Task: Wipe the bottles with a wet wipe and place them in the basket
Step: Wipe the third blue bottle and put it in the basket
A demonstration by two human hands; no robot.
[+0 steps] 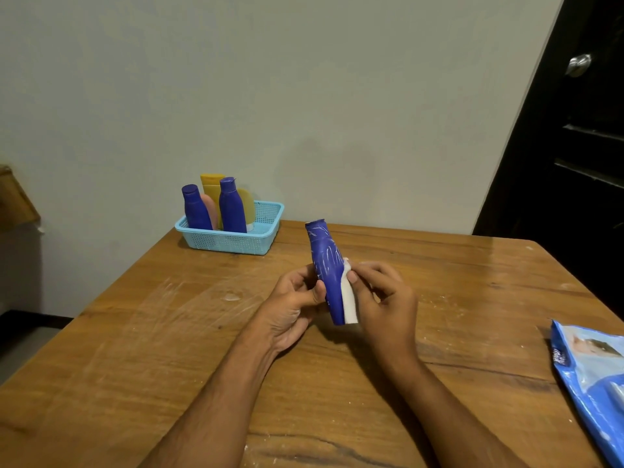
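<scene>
A dark blue bottle point(325, 265) with white streaks is held tilted above the middle of the wooden table point(169, 332). My left hand point(292, 305) grips its left side with thumb and fingers. My right hand point(385, 295) pinches a white wet wipe point(348, 300) against the bottle's right side. A light blue plastic basket point(266, 217) stands at the table's far left corner by the wall, apart from both hands. It holds two dark blue bottles point(232, 207), a yellow tube point(211, 187), a pink bottle and another yellowish one, mostly hidden.
A blue wet-wipe pack point(594, 376) lies at the table's right edge. A black door with a metal knob point(579, 64) stands at the right. White dusty smears mark the tabletop. A wooden object shows at the far left edge.
</scene>
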